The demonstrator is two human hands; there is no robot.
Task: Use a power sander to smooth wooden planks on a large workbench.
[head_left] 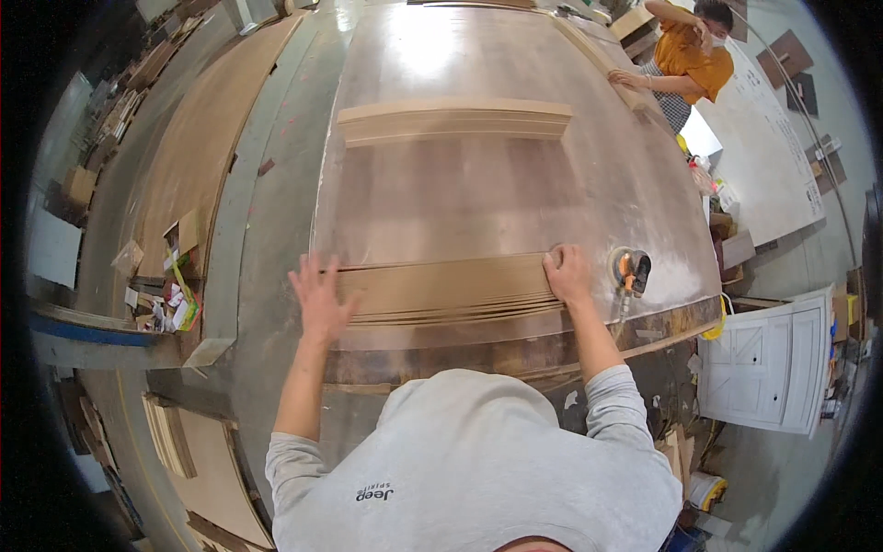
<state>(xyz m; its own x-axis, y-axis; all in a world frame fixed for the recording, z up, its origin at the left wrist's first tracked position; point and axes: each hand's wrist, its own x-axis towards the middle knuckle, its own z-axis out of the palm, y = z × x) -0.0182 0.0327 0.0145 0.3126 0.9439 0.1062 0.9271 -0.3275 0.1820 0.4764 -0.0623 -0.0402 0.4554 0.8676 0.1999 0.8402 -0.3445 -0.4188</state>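
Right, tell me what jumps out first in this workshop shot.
Both hands press on a stack of thin brown boards at the big table's near edge: left hand flat at its left end, right hand at its right end. An orange sander sits just right of it.

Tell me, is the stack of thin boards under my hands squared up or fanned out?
Fanned out. The near stack of boards shows several stepped edges along its front, with the left hand and right hand at its two ends.
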